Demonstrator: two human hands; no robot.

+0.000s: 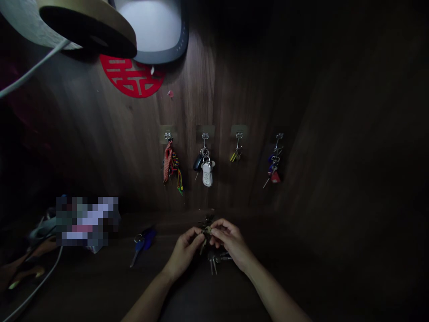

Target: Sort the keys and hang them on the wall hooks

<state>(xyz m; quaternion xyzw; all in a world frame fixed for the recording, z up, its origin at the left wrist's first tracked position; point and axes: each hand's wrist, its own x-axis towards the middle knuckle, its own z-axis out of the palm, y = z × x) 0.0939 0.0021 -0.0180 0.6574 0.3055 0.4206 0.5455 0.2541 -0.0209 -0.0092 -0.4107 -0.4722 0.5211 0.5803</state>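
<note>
Close together over the dark wooden surface, my left hand (184, 251) and my right hand (232, 242) pinch at a key (208, 230) between their fingertips. Its brassy head shows by the right thumb; whether a ring joins it to other keys I cannot make out. Just below the fingers lie several loose-looking keys (212, 259), partly hidden by my right hand. A small dark bunch (209, 218) shows right behind the fingertips. To the left of my left hand rests a blue-headed key (138, 247) with a ring and a darker blue tag.
On the wooden back panel hang a braided red key bunch (167, 165), white and black key fobs (207, 173), small yellow-tagged keys (236, 155) and a red-tagged bunch (275, 176). A white cable (50, 273) and a blurred-out item (87, 223) are at left. Above hangs a red paper-cut (137, 85).
</note>
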